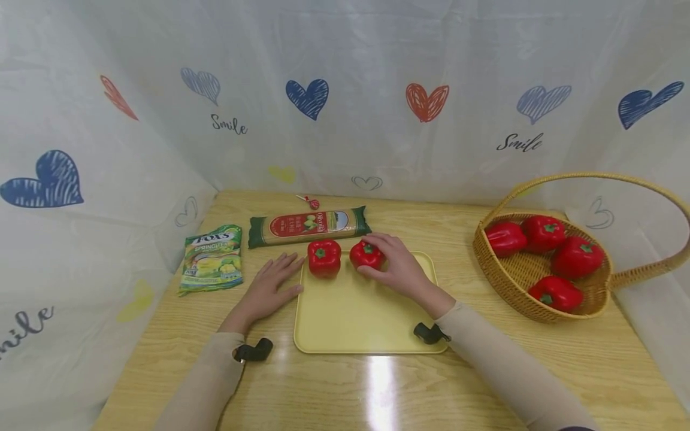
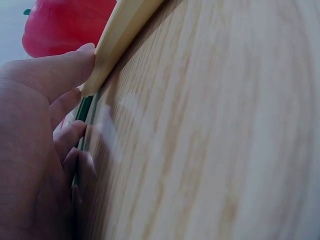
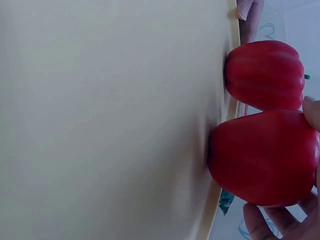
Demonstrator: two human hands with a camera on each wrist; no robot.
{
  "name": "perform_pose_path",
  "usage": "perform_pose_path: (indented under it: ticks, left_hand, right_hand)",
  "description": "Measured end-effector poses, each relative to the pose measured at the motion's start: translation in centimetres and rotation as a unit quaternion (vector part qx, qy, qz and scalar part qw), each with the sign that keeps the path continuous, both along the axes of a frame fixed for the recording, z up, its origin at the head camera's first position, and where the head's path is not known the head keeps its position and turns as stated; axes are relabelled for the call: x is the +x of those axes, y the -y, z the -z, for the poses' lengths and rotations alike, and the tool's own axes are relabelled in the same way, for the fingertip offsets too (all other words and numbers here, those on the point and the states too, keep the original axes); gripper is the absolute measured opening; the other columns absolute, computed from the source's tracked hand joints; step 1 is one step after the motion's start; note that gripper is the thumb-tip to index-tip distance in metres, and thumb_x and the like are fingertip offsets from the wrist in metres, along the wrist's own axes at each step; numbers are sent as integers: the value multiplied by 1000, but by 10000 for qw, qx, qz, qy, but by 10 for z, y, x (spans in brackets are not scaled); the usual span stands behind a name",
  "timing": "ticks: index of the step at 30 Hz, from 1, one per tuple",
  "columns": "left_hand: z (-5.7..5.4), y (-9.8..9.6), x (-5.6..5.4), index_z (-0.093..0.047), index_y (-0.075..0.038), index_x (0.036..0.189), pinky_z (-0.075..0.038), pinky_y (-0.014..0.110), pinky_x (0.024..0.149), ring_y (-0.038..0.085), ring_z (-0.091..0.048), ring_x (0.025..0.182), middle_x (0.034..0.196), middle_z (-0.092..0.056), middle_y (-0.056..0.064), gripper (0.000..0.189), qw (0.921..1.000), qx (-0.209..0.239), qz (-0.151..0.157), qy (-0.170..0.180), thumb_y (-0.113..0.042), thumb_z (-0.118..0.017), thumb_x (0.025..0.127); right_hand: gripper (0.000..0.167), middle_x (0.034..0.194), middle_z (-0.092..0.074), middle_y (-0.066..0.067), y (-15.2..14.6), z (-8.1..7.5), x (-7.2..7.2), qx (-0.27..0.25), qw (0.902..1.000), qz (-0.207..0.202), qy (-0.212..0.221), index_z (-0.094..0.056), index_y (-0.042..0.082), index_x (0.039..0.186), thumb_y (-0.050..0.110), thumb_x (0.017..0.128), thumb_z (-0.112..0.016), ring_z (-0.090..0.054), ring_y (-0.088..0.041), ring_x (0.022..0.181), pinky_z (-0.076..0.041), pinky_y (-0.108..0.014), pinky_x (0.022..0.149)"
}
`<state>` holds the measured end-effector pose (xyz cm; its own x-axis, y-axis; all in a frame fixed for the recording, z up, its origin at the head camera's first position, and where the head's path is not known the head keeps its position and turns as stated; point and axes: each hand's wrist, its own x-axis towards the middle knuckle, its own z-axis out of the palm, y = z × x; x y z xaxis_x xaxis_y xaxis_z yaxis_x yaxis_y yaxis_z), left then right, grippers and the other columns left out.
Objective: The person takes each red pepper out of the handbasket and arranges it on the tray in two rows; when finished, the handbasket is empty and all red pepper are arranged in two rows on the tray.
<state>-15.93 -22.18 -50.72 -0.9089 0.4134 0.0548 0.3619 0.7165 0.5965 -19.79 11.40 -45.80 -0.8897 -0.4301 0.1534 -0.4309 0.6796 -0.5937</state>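
Sleeves: two long beige sleeves (image 1: 504, 359) reach in nearest the camera, a small black device (image 1: 429, 333) at each wrist.
Gripped pepper: glossy red bell pepper with a green stem (image 1: 366, 254), by the far edge of a shallow yellow rectangular tray (image 1: 361, 323); its base seems to meet the tray.
Right hand: bare right hand (image 1: 396, 266), curled around that pepper, thumb opposite fingers.
Neighbour pepper: second glossy red bell pepper (image 1: 324, 263) at the tray's far left corner, just beside the first.
Left hand: bare left hand (image 1: 272, 284), grasping nothing, fingers extended, thumb against the tray's left edge.
Doing it well: the step looks like settling the pepper; best to hold it level, release both sides evenly and avoid nudging the neighbour.
Edges and room: the far rim is tight, a long green-and-gold pasta packet (image 1: 309, 226) just beyond; bare tray runs to both near corners, so the freer way out is nearward.
Left edge: shiny green plastic candy bag (image 1: 212, 260) near the tabletop's left edge.
Far edge: small red-wrapped lollipop (image 1: 312, 203) behind the packet.
Right side: oval tan wicker basket (image 1: 498, 278) with an arched handle, holding four red bell peppers (image 1: 577, 257).
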Motion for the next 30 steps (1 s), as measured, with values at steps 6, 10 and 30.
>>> perform_pose_path:
  ticks: [6,10,30]
  left_hand:
    - [0,0,1,-40,-15,158,-3,53,126,34,-15,155,165,-31,12,67,10000,-15,-6,-18,-39,-63,100]
    - [-1,0,1,-40,-15,158,-3,53,126,34,-16,155,165,-31,13,67,10000,-5,-6,-41,-39,-63,100]
    - [1,0,0,-41,-15,157,-3,53,126,34,-16,155,164,-32,13,66,10000,25,-3,-66,-39,-63,100]
  right_hand:
    - [71,152,-49,-8,0,1,1,19,10000,36,26,-54,16,148,49,89,-77,-43,-31,141,-46,-52,110]
    - [72,153,-48,-9,0,2,0,-10,10000,44,44,-52,17,149,49,89,-76,-42,-31,141,-45,-53,110]
    - [78,156,-45,-10,-4,1,2,-133,9996,149,191,-46,20,154,52,90,-74,-40,-34,143,-45,-58,109]
